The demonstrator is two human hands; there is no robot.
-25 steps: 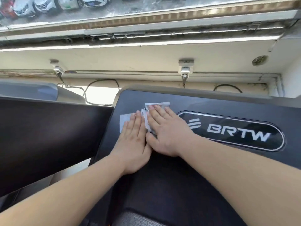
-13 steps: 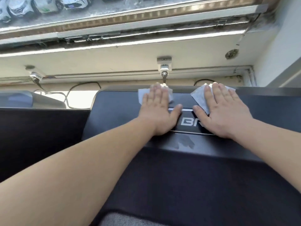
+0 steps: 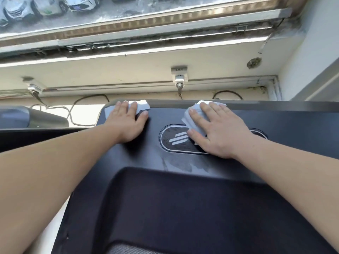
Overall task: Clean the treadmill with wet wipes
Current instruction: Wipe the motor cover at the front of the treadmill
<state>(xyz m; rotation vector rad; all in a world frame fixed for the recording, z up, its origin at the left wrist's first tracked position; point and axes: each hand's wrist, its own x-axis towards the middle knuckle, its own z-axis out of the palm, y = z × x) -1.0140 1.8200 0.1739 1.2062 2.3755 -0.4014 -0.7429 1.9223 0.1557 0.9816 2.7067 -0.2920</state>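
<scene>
left hand [image 3: 126, 125] slid left, wipe [image 3: 141, 106] beneath (flattened)

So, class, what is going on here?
A person is cleaning a treadmill's dark front cover, a wet wipe under each hand. The left hand presses the left wipe flat near the cover's far left corner; the right hand presses the right wipe at the top of the oval logo plate. A damp patch shows just below the plate.
</scene>
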